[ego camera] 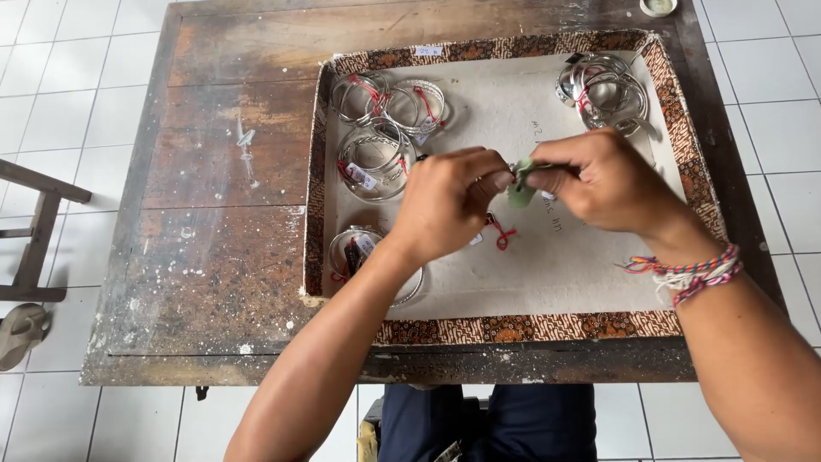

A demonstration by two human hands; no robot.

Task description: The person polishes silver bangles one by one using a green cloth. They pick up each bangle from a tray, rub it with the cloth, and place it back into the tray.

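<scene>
Here, both the left hand (449, 201) and right hand (603, 180) grip pinch a pale green piece (520, 190), possibly cloth, between them above the tray (513, 328).

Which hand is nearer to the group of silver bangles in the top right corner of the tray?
Right. The right hand lies just below the top right bangles. The left hand is farther away, toward the tray's middle.

Your worn dark wooden table (214, 257) carries a shallow cardboard tray with a patterned brown fabric rim (513, 328) on its right half. In the tray:

- three bundles of silver metal bangles (385, 128) by the far left corner
- one bundle (355, 252) at the near left edge
- one (603, 90) in the far right corner

Your hands meet over the tray's middle.
</scene>
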